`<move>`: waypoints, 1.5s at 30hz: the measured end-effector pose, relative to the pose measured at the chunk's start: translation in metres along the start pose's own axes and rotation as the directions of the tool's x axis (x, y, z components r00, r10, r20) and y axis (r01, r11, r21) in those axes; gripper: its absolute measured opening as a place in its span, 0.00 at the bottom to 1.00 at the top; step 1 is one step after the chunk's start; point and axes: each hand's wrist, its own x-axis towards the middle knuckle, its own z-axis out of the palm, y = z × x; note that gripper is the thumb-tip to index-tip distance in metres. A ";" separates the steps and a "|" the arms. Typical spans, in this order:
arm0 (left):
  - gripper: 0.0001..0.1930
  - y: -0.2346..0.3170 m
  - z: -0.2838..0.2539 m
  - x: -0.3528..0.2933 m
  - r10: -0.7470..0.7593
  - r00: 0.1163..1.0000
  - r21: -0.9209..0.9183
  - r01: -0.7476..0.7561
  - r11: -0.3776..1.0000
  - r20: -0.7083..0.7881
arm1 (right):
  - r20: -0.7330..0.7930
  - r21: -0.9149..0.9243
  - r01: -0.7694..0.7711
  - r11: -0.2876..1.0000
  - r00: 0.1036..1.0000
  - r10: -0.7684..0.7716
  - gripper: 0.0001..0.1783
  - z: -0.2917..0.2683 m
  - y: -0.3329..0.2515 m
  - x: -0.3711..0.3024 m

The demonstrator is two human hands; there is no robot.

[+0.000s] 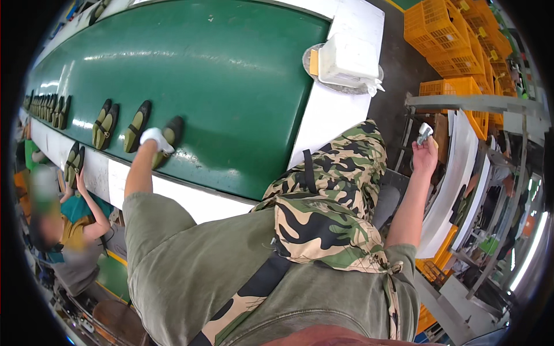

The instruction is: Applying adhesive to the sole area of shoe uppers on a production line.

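My left hand (153,138), covered by something white that may be a glove or cloth, grips a dark-toed shoe (174,128) over the green conveyor belt (231,86). The shoe is smeared by motion, and the fingers are mostly hidden. Just left of it lies another shoe (137,127) with a black toe, a strap and an olive inside. A similar pair (105,126) rests farther left. On the right side, my raised right hand (426,154) is closed around a small silvery metal object with a white top (425,132); its kind is unclear.
More shoes (51,111) line the belt's far left. A co-worker (75,230) there holds a pair of shoes (74,161) at the white edge. A white container (348,60) stands on a round tray at the belt's end. Orange crates (435,29) and a metal rack (479,104) stand right.
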 end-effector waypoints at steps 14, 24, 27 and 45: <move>0.34 0.102 0.008 -0.032 0.183 0.982 -0.325 -0.159 0.932 0.045 | -0.215 -0.138 -0.142 0.980 0.970 0.111 0.10 0.076 0.068 -0.003; 0.38 0.286 -0.133 -0.151 0.361 0.321 -0.467 -0.751 -0.466 -0.876 | 0.206 -0.163 0.048 0.986 0.979 -0.014 0.12 0.193 0.061 -0.053; 0.42 0.316 -0.149 -0.184 0.408 0.121 -0.294 -0.871 -0.394 -0.905 | 0.280 -0.037 0.115 0.993 0.955 -0.100 0.12 0.203 0.051 -0.063; 0.27 0.371 -0.170 -0.245 0.447 -0.118 -0.001 -0.966 -0.258 -0.887 | 0.249 0.019 0.186 0.982 0.951 -0.185 0.10 0.189 0.005 -0.102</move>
